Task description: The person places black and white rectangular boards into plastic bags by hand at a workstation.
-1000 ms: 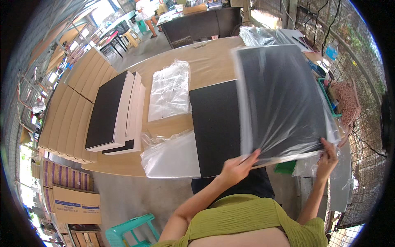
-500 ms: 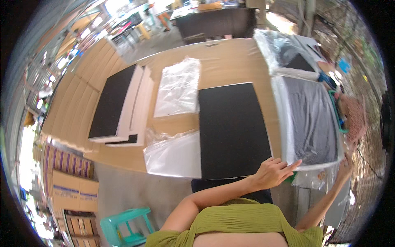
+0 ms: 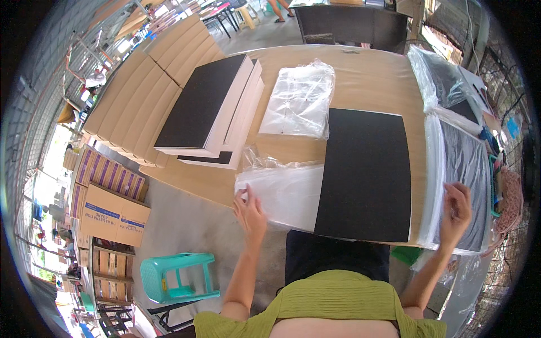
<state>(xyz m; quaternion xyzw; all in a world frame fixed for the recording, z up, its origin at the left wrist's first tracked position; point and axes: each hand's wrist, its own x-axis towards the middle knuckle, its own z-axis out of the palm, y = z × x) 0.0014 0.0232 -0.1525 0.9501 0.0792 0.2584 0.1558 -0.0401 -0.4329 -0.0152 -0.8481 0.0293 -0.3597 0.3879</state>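
My left hand [image 3: 251,213] is at the left edge of a pile of clear plastic sleeves [image 3: 287,191], its thumb and forefinger closed in a pinch on the plastic. Over the right side of the pile lies a black board [image 3: 365,174] with a thin white edge. My right hand [image 3: 456,209] is above the near part of a plastic-wrapped stack of dark boards [image 3: 470,169], fingers curled together; nothing shows in them. A second pile of clear plastic bags [image 3: 298,98] lies farther back on the brown table.
Thick black-topped boards [image 3: 205,104] stand stacked at the left, against a row of brown cartons [image 3: 141,101]. Another plastic-wrapped bundle [image 3: 445,79] sits at the far right. A turquoise stool [image 3: 180,276] and large cardboard boxes [image 3: 115,214] are on the floor at left.
My left hand has moved left from the black board's near right corner to the plastic sleeves. My right hand has come inward from the wrapped stack's outer edge. The view has shifted.
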